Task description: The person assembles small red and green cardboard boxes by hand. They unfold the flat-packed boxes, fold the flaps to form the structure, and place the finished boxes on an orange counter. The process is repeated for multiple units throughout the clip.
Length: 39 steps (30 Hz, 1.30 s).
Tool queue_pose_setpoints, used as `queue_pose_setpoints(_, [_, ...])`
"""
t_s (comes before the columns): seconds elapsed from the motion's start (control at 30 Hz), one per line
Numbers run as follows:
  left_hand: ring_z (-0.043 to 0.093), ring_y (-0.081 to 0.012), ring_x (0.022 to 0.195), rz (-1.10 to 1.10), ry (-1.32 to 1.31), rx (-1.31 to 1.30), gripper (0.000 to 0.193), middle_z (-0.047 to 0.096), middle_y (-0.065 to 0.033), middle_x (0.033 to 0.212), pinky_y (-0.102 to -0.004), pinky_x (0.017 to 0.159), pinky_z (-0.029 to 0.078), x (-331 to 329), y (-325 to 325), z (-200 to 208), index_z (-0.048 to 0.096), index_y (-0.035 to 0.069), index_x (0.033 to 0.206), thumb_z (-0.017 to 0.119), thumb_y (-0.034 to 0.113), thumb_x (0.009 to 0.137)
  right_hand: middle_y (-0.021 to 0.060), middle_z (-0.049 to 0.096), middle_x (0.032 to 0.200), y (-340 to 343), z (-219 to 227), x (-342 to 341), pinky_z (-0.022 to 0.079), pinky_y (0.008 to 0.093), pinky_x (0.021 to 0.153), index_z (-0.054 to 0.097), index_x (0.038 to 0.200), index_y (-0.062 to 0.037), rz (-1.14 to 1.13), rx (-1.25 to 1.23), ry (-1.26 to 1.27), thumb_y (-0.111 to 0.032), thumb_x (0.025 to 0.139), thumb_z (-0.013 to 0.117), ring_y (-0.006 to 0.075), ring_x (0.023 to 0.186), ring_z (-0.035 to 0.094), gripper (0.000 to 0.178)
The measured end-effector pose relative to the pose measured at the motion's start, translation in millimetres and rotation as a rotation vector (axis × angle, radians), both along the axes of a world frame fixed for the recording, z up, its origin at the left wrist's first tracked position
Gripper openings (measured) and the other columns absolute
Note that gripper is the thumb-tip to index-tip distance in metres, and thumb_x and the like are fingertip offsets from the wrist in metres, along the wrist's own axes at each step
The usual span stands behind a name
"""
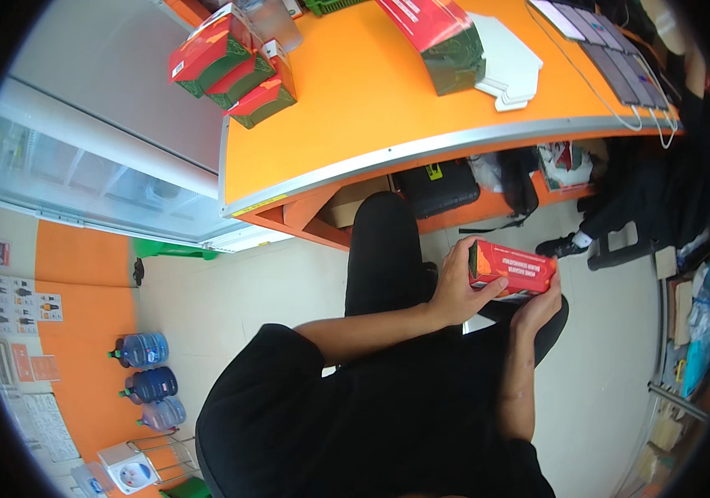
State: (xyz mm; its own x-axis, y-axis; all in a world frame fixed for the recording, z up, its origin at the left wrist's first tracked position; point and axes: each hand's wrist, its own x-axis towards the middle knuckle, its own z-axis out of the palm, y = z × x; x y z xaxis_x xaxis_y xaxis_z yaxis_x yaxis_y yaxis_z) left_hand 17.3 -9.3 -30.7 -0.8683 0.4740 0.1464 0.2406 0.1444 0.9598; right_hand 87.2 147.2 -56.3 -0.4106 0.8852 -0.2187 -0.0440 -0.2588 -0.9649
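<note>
Left hand (454,289) and right hand (539,310) grasp a red box (511,267), formed cartons (216,51) upper left, seemingly unfolded white cards (511,62) upper right.

Glossy cardboard box (514,267), smooth tabletop (347,91), metal edging (391,152), plastic jugs (146,350)

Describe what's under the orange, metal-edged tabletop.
Under the tabletop sit, among other things, a black hard case and a whitish crumpled plastic bag. A black-trousered knee covers space left of the case; deeper parts are hidden by the tabletop.
</note>
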Motion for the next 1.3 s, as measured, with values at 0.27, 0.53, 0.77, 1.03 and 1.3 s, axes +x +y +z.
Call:
queue_pose_setpoints(0.27, [0.060,-0.0368,0.115,0.020,-0.268,-0.196,0.069,0.061,-0.0216,0.118,-0.0436,0.099,0.046,-39.5,-13.1,7.5,0.047,0.001,0.130,0.080,0.031,0.078,0.0247,0.054,0.142,-8.4,-9.8,13.1,0.035,0.0390,0.113,0.045,0.146,0.0068,0.325,0.307,-0.369,-0.039,0.109,0.038,0.0322,0.135,0.050,0.059])
queue_pose_setpoints(0.53, [0.064,-0.0274,0.111,-0.100,-0.611,-0.257,0.070,0.063,-0.0201,0.120,-0.0373,0.096,0.050,-45.6,-67.1,11.3,0.051,-0.001,0.133,0.074,0.039,0.081,0.0222,0.056,0.136,-49.8,51.7,16.2,0.044,0.0463,0.104,0.041,0.150,-0.0045,1.110,1.115,-0.485,-0.028,0.095,0.065,0.0399,0.123,0.055,0.064])
queue_pose_setpoints(0.77, [0.065,-0.0272,0.109,0.035,-0.710,-0.255,0.053,0.064,-0.0191,0.117,-0.0360,0.095,0.050,-23.9,-114.0,-20.4,0.053,0.001,0.126,0.065,0.033,0.087,0.0202,0.060,0.133,-73.3,55.5,9.5,0.050,0.0429,0.098,0.054,0.141,-0.0022,1.294,1.044,-0.399,-0.030,0.098,0.060,0.0373,0.115,0.060,0.051])
queue_pose_setpoints(1.03, [0.060,-0.0338,0.117,0.107,0.122,-0.002,0.061,0.064,-0.0197,0.110,-0.0392,0.102,0.046,-18.8,-146.4,-1.0,0.053,0.004,0.134,0.074,0.039,0.088,0.0204,0.063,0.129,-80.3,66.2,-5.7,0.050,0.0423,0.098,0.057,0.138,-0.0026,1.378,1.157,-0.359,-0.027,0.098,0.061,0.0363,0.116,0.061,0.047])
queue_pose_setpoints(1.3, [0.058,-0.0294,0.116,-0.014,-0.090,0.092,0.027,0.057,-0.0144,0.125,-0.0399,0.105,0.045,7.1,-179.9,-3.4,0.065,0.005,0.109,0.074,0.024,0.092,0.0145,0.060,0.134,-97.9,96.6,-32.8,0.049,0.0393,0.100,0.058,0.137,-0.0029,1.709,1.059,-0.346,-0.026,0.100,0.057,0.0338,0.117,0.059,0.044])
